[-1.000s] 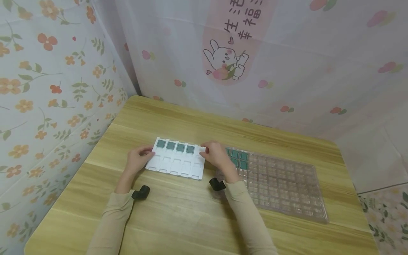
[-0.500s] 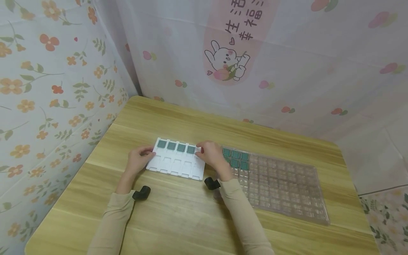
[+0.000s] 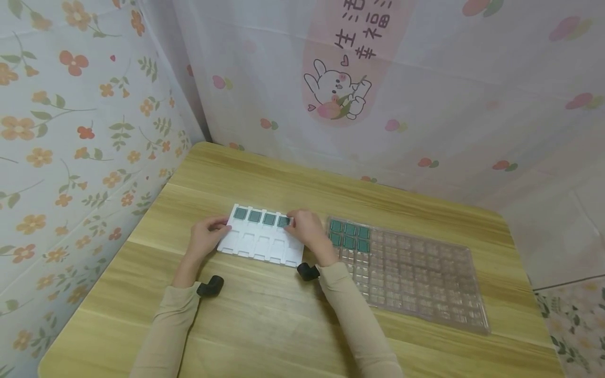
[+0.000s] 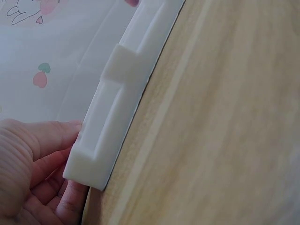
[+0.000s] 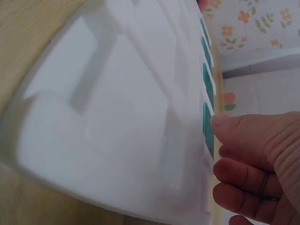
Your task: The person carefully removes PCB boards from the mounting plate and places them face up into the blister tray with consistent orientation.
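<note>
A white plastic tray (image 3: 260,236) with moulded pockets lies at the middle of the table. Several square green chips (image 3: 254,216) sit along its far row. My left hand (image 3: 204,237) grips the tray's left end; the left wrist view shows the thumb (image 4: 56,137) on the tray's edge and the fingers curled beneath. Over the far right of the tray, my right hand (image 3: 307,228) has thumb and forefinger at the rightmost green chip (image 5: 208,123), pinching at its edges. The right thumb tip meets that chip in the right wrist view, while the forefinger is mostly hidden there.
To the right lies a large clear plastic tray (image 3: 425,278) with many pockets, several green chips (image 3: 349,235) in its far left corner. Black wrist cameras (image 3: 211,286) stick out from both sleeves. Printed curtains (image 3: 425,105) hang behind the wooden table (image 3: 264,325).
My right hand has moved left from the white tray's right end to the rightmost green chip. The left hand keeps its grip, and the white tray stays about where it was.
</note>
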### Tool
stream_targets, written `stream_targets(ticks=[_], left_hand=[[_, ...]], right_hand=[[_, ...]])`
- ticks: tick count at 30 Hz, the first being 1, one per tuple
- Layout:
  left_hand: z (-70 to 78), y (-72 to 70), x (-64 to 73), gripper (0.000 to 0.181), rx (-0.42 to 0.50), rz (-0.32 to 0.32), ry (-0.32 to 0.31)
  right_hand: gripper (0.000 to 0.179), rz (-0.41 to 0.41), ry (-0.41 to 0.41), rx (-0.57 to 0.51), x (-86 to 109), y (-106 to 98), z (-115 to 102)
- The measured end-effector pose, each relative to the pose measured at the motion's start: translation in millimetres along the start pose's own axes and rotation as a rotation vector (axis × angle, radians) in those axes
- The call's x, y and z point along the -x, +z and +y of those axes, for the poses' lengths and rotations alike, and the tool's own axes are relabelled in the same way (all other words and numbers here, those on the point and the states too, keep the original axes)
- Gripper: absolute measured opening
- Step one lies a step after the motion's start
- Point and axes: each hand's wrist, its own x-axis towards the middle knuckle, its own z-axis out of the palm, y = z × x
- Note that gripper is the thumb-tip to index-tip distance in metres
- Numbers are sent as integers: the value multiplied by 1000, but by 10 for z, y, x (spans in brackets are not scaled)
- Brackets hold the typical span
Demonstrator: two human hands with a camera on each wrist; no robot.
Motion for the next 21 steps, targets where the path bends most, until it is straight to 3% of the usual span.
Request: stream_targets(ticks=[11, 21], left_hand=[[11, -2, 9, 29, -15, 1, -1], [14, -10, 13, 30, -5, 1, -6]], right_hand=[[35, -29, 30, -24, -40, 85, -5], [32, -3, 43, -56, -45, 116, -8]])
